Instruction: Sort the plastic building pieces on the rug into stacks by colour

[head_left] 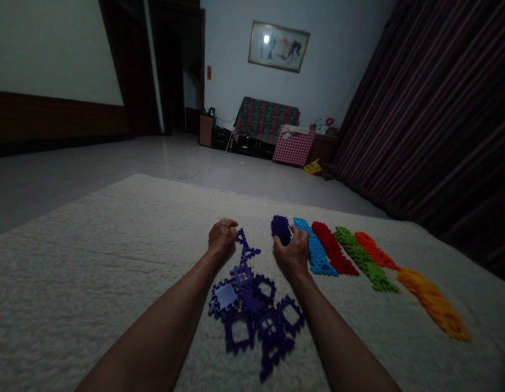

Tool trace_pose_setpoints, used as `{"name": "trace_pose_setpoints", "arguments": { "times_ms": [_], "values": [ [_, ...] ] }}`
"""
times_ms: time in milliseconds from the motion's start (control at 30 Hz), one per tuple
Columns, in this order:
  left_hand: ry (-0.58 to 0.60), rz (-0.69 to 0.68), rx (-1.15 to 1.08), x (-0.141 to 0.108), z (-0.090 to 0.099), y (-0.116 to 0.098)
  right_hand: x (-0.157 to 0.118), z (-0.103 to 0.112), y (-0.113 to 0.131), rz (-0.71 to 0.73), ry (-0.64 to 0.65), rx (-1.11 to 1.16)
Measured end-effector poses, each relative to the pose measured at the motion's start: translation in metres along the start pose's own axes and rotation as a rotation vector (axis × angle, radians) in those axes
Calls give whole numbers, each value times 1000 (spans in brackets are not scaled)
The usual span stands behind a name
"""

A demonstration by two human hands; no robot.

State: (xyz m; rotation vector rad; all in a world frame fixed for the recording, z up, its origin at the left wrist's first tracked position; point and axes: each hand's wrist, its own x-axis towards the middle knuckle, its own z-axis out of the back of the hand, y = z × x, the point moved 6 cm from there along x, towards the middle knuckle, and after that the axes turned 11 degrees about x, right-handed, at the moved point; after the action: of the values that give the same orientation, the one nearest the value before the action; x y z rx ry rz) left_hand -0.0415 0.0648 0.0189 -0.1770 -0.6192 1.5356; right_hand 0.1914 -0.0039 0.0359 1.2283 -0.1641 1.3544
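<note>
My left hand [223, 237] is closed, its fingertips at the edge of a purple triangular interlocking building piece [241, 238]. Another purple triangular piece [249, 253] lies just below it. My right hand [294, 249] has its thumb and fingers around a stack of purple interlocking building pieces [281, 227]. Between my forearms spreads a loose pile of purple pieces [252, 302], some shaped like window frames, with toothed edges. Within that pile, a square piece [226, 295] looks paler where light falls on it.
Right of my right hand lie rows of blue pieces [315, 250], red pieces [334, 247], green pieces [364, 258], orange-red pieces [375, 249] and yellow-orange pieces [434, 302]. Everything rests on a cream quilted mat [114, 261]. A dark striped curtain [432, 120] hangs at right.
</note>
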Motion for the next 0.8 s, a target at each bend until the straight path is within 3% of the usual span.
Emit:
{"name": "trace_pose_setpoints", "arguments": {
  "times_ms": [167, 300, 400, 467, 567, 700, 800],
  "values": [
    [-12, 8, -53, 3, -1, 3, -11, -3, 24, 104, 185, 208],
    [-23, 53, -128, 6, -3, 9, -22, -9, 34, 32, 429, 363],
    [-26, 56, -147, 7, -3, 10, -25, -10, 33, -127, 687, 465],
    [-23, 56, -143, 6, -3, 9, -29, -7, 36, -235, 928, 513],
    [-17, 49, -137, 5, -2, 8, -38, 4, 48, -234, 1238, 418],
    [-20, 54, -136, 5, -2, 8, -39, 16, 65, -65, 1250, 101],
    [-32, 36, -127, 5, -3, 7, -41, 16, 71, -64, 1284, -17]
  ]
}}
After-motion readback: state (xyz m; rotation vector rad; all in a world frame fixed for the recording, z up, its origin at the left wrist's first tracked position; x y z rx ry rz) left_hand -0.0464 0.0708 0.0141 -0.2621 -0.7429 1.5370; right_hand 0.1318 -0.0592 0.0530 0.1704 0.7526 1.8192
